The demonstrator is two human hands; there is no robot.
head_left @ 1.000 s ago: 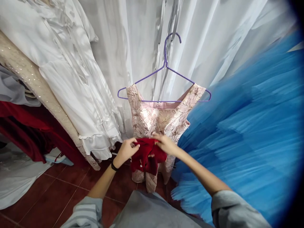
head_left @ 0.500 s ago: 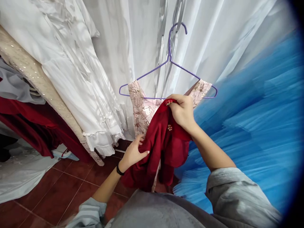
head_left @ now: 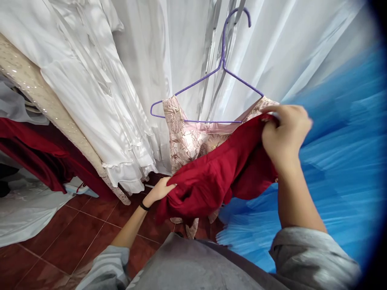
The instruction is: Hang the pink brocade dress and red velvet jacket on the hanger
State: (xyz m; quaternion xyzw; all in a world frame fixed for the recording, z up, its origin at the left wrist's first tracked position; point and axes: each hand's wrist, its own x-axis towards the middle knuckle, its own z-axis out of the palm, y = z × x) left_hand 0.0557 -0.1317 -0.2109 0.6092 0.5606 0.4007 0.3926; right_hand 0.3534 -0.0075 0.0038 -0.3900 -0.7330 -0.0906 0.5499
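Observation:
A dark red garment (head_left: 208, 173) is stretched sideways between my two hands, in front of a pink floral dress (head_left: 183, 147). My right hand (head_left: 284, 131) is closed on its upper right edge, close to the dress's right strap. At the lower left, my left hand (head_left: 159, 191) grips the red cloth, thumb on top and fingers mostly hidden. The dress hangs by its straps from a purple hanger (head_left: 223, 64). The red garment covers much of the dress's lower part, and a bit of floral hem shows beneath it.
White dresses (head_left: 87, 92) hang at the left beside a beige sequined garment (head_left: 57, 108) and other red cloth (head_left: 39, 153). Blue tulle (head_left: 338, 169) fills the right side. White curtains (head_left: 272, 44) hang behind, above a red tiled floor (head_left: 87, 229).
My right hand has moved right and slightly up, pulling the red garment out wide. My left hand has shifted a little left and closed on the cloth. More of the floral bodice shows.

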